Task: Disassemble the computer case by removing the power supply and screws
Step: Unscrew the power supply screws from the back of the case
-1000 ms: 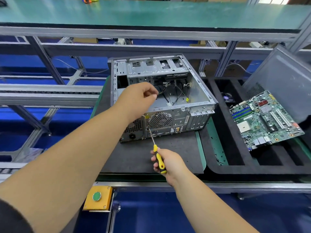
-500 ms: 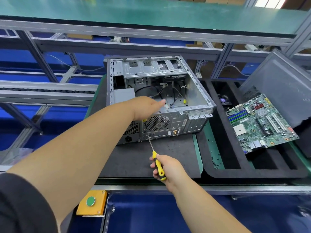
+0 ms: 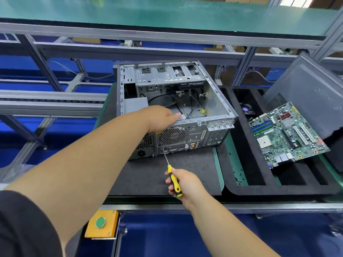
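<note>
The left hand (image 3: 159,117) has dropped, fingers now straight, into the case (image 3: 213,110) mid-desk; the right (image 3: 182,184) is still gripping the screwdriver (image 3: 171,171), tip at a rear-panel screw, supply (image 3: 136,104) still seated.

Bare forearms lead to both hands (image 3: 159,118), with what looks like a black sleeve (image 3: 24,225) on the left upper arm.

An electronics disassembly line in a factory — aluminium-framed conveyor rails (image 3: 52,104), green bench mats (image 3: 167,13), a foam parts tray (image 3: 278,190), a yellow push-button box (image 3: 102,224).
</note>
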`<state>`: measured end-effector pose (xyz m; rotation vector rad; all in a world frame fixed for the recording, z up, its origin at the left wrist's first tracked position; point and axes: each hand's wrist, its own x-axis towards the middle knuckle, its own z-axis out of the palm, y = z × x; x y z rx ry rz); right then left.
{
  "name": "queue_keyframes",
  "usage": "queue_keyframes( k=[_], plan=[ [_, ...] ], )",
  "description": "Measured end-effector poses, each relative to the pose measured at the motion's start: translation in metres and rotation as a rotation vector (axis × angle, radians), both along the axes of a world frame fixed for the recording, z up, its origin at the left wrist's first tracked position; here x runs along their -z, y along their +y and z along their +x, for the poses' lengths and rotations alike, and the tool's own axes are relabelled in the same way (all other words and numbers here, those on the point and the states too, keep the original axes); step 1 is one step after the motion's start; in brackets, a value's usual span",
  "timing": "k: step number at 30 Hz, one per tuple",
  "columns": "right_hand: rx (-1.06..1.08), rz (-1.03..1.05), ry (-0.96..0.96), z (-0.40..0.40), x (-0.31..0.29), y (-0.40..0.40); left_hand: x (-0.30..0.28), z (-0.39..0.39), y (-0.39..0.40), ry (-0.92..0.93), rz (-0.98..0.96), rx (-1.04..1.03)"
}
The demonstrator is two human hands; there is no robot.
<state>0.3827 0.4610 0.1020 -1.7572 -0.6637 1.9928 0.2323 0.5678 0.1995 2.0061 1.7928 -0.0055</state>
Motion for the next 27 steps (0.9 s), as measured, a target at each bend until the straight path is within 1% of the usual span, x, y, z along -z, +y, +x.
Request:
queue_keyframes(
  k=[5, 14, 27],
  plan=[
    [-0.004, 0.048, 0.019, -0.002, 0.007, -0.005, 0.014, -0.011, 0.000, -0.016, 0.092, 0.055],
    [0.012, 0.068, 0.015, -0.006, 0.003, -0.002, 0.020, -0.012, 0.001, -0.066, 0.179, 0.005],
    [0.020, 0.050, 0.021, -0.007, 0.008, -0.002, 0.021, -0.009, 0.000, 0.040, 0.298, 0.034]
  ],
)
